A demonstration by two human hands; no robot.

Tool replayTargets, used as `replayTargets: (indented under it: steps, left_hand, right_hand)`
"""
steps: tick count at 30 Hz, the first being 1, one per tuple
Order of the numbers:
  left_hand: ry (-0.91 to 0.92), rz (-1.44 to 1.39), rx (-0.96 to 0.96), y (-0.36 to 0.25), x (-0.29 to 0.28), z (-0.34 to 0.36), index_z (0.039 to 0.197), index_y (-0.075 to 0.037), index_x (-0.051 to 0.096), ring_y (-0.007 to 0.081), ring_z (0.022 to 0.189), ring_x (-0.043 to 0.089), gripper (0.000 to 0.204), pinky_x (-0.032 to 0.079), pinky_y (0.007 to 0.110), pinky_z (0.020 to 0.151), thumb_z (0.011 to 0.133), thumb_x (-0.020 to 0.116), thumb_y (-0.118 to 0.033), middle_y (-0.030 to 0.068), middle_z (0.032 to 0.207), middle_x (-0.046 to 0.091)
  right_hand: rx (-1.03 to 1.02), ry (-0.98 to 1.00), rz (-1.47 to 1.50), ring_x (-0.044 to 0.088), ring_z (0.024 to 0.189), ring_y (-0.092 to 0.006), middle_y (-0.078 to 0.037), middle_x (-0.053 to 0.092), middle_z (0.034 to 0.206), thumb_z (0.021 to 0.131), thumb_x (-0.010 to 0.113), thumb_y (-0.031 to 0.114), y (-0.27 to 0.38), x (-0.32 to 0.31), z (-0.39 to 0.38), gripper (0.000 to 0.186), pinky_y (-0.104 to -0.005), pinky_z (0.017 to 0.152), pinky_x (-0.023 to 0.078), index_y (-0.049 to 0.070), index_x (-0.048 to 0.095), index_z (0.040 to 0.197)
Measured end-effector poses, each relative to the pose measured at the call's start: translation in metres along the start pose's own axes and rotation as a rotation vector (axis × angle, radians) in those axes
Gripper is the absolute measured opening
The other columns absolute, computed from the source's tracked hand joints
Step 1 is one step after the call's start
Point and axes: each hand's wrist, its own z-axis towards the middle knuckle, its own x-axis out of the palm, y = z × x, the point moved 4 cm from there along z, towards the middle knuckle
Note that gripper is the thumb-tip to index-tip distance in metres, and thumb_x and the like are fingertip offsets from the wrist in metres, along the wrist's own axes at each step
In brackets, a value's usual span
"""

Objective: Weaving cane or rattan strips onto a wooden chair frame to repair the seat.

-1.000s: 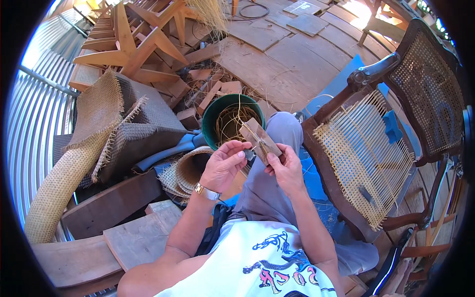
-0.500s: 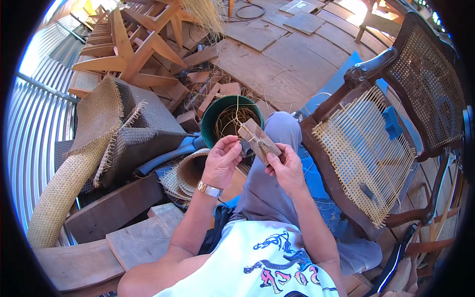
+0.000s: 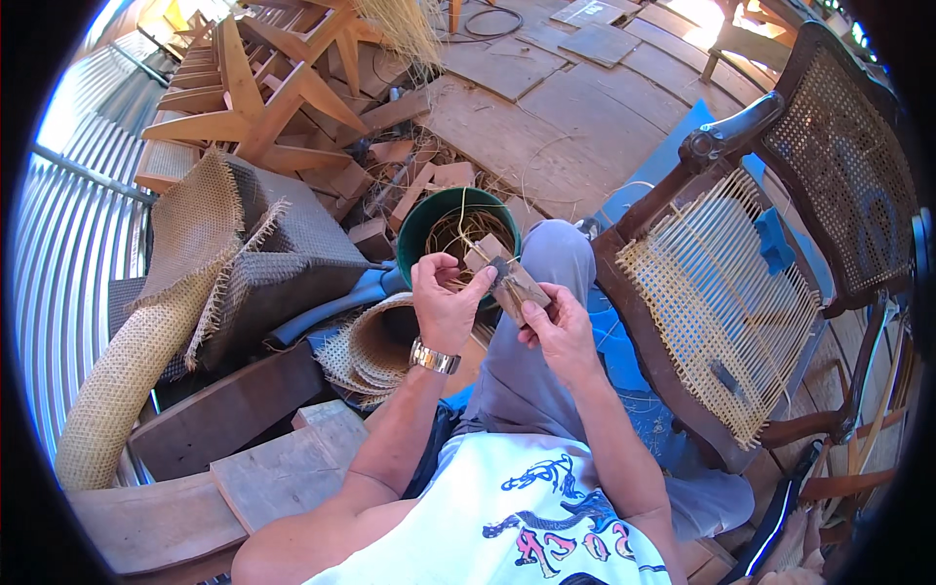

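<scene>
My right hand grips the near end of a small wooden block, thumb on top. My left hand, wearing a metal watch, is closed on a small dark flat piece and presses it with the thumb onto the block's top face. A pale cane strand rises from the block's far end. Beneath and beyond the hands stands a green bucket with coiled cane strands inside. What the left fingertips touch under the dark piece is hidden.
To the right stands a dark wooden armchair with a partly woven cane seat, a blue object on it. Rolled cane webbing and wooden planks lie left. Star-shaped wooden frames are stacked at the far left.
My left hand has moved slightly right and forward, bringing the dark piece from beside the block onto its top face. The right hand still holds the block.
</scene>
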Motion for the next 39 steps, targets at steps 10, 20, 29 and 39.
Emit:
replayTargets:
  steps: [10,20,29,39]
  left_hand:
    - [0.176,-0.313,-0.110,0.003,0.012,-0.013,0.107,-0.007,0.064,0.0092,0.092,0.057,0.018,0.051,0.025,0.079,0.090,0.067,-0.010,0.0060,0.123,0.055]
    - [0.644,-1.041,-0.788,0.012,0.026,-0.007,0.123,-0.006,0.053,0.0198,0.102,0.063,0.040,0.053,0.034,0.087,0.088,0.068,-0.016,0.0086,0.115,0.063]
    - [0.627,-1.065,-0.735,-0.008,0.029,-0.014,0.124,-0.008,0.054,0.0229,0.104,0.064,0.035,0.052,0.040,0.091,0.093,0.062,-0.023,0.0116,0.120,0.063]
    - [0.541,-1.051,-0.650,-0.001,0.037,-0.009,0.122,-0.006,0.054,0.0253,0.102,0.065,0.034,0.056,0.040,0.085,0.097,0.056,-0.029,0.0122,0.118,0.064]
  right_hand:
    - [0.007,-0.003,0.007,0.059,0.062,-0.0089,-0.007,0.062,0.087,0.094,0.062,0.017,-0.011,0.003,0.001,0.034,-0.0207,0.053,0.047,-0.003,0.050,0.120]
    - [-0.055,0.067,-0.009,0.058,0.063,-0.0094,-0.007,0.061,0.089,0.095,0.060,0.016,-0.009,0.003,-0.002,0.035,-0.0210,0.056,0.047,-0.002,0.048,0.123]
    - [-0.046,0.035,0.025,0.058,0.063,-0.0092,-0.007,0.062,0.091,0.095,0.059,0.015,-0.015,0.006,-0.003,0.034,-0.0207,0.056,0.047,-0.002,0.048,0.123]
    - [-0.049,0.059,0.014,0.057,0.061,-0.0079,-0.006,0.061,0.089,0.095,0.059,0.014,-0.006,0.015,0.008,0.034,-0.0200,0.055,0.046,-0.002,0.047,0.122]
